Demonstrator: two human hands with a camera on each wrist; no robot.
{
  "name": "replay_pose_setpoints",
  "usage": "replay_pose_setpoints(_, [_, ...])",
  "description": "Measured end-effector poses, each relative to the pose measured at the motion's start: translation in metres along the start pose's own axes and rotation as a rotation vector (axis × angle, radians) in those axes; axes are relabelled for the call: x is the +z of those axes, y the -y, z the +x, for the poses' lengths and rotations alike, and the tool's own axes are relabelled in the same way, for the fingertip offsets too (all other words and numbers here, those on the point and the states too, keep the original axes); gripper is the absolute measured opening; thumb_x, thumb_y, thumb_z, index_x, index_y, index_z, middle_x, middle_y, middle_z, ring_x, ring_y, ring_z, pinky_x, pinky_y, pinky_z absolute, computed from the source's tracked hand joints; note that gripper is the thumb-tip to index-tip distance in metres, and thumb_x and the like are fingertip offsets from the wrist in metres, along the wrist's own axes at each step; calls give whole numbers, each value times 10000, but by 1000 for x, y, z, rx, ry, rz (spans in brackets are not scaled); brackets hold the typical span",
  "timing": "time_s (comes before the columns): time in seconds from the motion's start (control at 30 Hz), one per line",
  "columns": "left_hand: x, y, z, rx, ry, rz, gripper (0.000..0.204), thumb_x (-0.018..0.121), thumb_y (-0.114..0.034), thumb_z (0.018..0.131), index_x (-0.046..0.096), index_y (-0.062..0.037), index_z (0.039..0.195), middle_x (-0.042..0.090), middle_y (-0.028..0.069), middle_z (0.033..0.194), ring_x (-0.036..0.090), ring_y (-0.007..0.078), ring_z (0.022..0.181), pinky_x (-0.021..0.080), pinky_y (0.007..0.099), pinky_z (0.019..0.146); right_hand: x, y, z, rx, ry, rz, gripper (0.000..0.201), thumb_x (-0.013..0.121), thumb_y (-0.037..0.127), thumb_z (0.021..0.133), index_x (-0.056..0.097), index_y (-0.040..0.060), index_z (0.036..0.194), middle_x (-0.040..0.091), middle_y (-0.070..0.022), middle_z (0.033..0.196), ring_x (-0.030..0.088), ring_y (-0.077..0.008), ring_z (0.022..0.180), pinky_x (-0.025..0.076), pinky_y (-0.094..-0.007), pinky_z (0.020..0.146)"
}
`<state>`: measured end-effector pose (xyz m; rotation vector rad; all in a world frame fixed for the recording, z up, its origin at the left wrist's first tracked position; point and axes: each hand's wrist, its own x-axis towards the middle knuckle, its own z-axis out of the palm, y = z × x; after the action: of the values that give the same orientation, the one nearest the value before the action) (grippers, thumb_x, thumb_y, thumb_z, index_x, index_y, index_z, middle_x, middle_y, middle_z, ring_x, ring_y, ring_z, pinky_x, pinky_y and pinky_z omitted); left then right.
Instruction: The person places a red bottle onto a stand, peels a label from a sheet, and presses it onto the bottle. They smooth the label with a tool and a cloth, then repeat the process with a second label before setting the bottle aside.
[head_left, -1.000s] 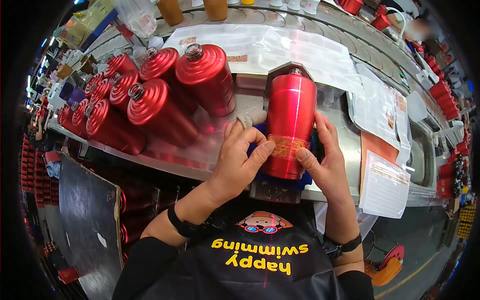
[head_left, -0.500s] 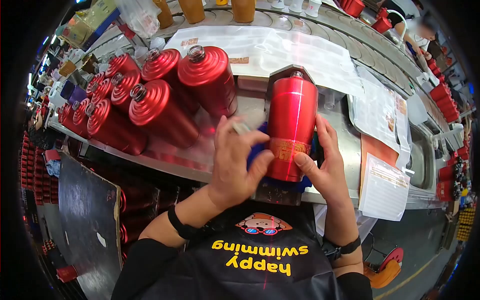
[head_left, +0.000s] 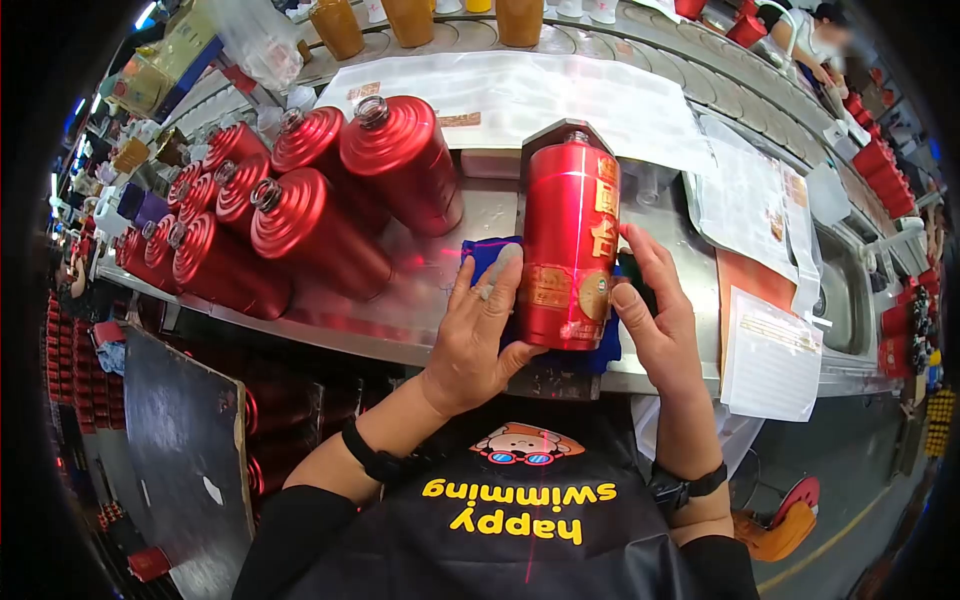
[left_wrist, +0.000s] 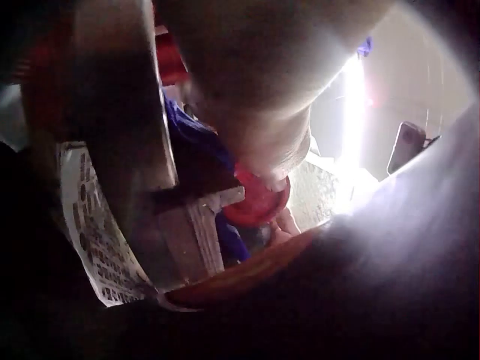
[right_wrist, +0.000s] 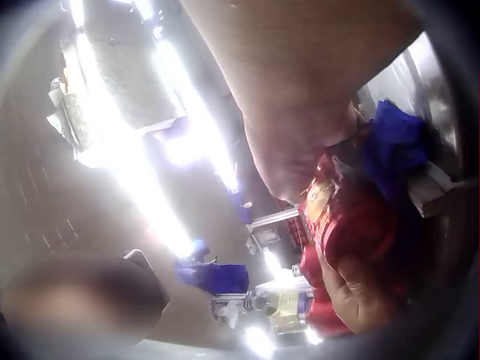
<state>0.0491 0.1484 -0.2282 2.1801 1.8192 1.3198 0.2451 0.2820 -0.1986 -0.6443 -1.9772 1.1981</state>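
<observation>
1. Since the earlier frame, the red bottle (head_left: 560,225) is showing a turned face: gold characters and a round emblem are appearing where plain red was facing up.
2. My left hand (head_left: 470,345) is lying along the bottle's left side, fingers now nearly straight, thumb touching near the base; it is pressing rather than gripping. One finger is wearing a pale cover (head_left: 503,268).
3. My right hand (head_left: 668,330) is standing loosely open at the right side, its thumb touching beside the gold band (head_left: 550,288) and its fingers extending along the flank.
4. Between both hands, the bottle is resting with its neck pointing away from me and its base towards me, a blue cloth (head_left: 482,255) showing beside and below.
5. Other red bottles (head_left: 400,160) are standing grouped to the left on the metal desk (head_left: 425,300).
6. White plastic sheeting (head_left: 500,95) is lying beyond; a printed paper (head_left: 768,355) is hanging over the desk's edge at right.
</observation>
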Motion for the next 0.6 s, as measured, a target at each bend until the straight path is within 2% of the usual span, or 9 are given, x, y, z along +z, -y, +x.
replay_pose_setpoints(0.07, [-2, -4, 2, -40, 19, 32, 818, 558, -474, 939, 286, 79, 1477, 424, 272, 1455, 417, 427, 1351, 209, 602, 1132, 0, 1, -3, -8, -9, -19, 560, 647, 207, 944, 457, -32, 1413, 463, -199, 1403, 443, -285, 1325, 327, -367, 1107])
replay_pose_setpoints(0.17, [-5, -3, 3, -50, 62, 87, 850, 531, -519, 942, 263, 77, 1486, 398, 268, 1473, 381, 433, 1370, 184, 603, 1136, -2, -4, -7, -42, -42, -55, 539, 669, 185, 919, 496, -21, 1385, 498, -188, 1373, 504, -271, 1257, 416, -343, 1019])
replay_pose_setpoints(0.27, [0, 4, 0, -59, 89, 44, 870, 535, -537, 934, 256, 68, 1492, 395, 261, 1474, 357, 440, 1380, 172, 599, 1140, -10, 12, -12, -98, -33, -177, 526, 683, 188, 902, 524, -12, 1362, 519, -178, 1354, 546, -246, 1192, 476, -302, 891])
replay_pose_setpoints(0.3, [1, 6, -1, -69, 93, 14, 873, 537, -541, 932, 255, 65, 1494, 397, 260, 1472, 350, 442, 1384, 170, 598, 1142, -14, 12, -14, -137, -22, -214, 517, 697, 169, 880, 548, 7, 1348, 516, -172, 1361, 561, -244, 1165, 493, -287, 809])
replay_pose_setpoints(0.4, [-2, 3, 1, -66, 84, 49, 871, 540, -542, 930, 256, 53, 1500, 410, 261, 1460, 301, 450, 1407, 164, 601, 1140, -17, 13, -25, -176, 22, -270, 518, 713, 125, 850, 565, 22, 1336, 515, -170, 1367, 562, -264, 1169, 499, -307, 825])
replay_pose_setpoints(0.43, [-3, 0, 2, -62, 61, 66, 871, 539, -544, 930, 257, 51, 1500, 413, 261, 1457, 286, 451, 1413, 163, 603, 1139, -17, 18, -28, -127, 38, -246, 539, 731, 67, 808, 581, 44, 1325, 517, -175, 1367, 556, -299, 1178, 502, -344, 849])
replay_pose_setpoints(0.5, [-5, -5, 6, -50, 16, 104, 871, 539, -547, 929, 260, 47, 1502, 419, 260, 1451, 258, 453, 1425, 162, 607, 1137, -18, 13, -33, -194, 37, -259, 544, 732, 35, 790, 591, 49, 1315, 520, -181, 1359, 547, -314, 1187, 494, -357, 870])
replay_pose_setpoints(0.6, [-7, -5, 13, 61, 54, 205, 876, 536, -552, 928, 256, 44, 1506, 416, 259, 1455, 278, 470, 1414, 161, 610, 1135, -18, 11, -38, -232, 24, -272, 537, 723, -11, 777, 606, 50, 1298, 523, -195, 1344, 525, -335, 1205, 473, -389, 930])
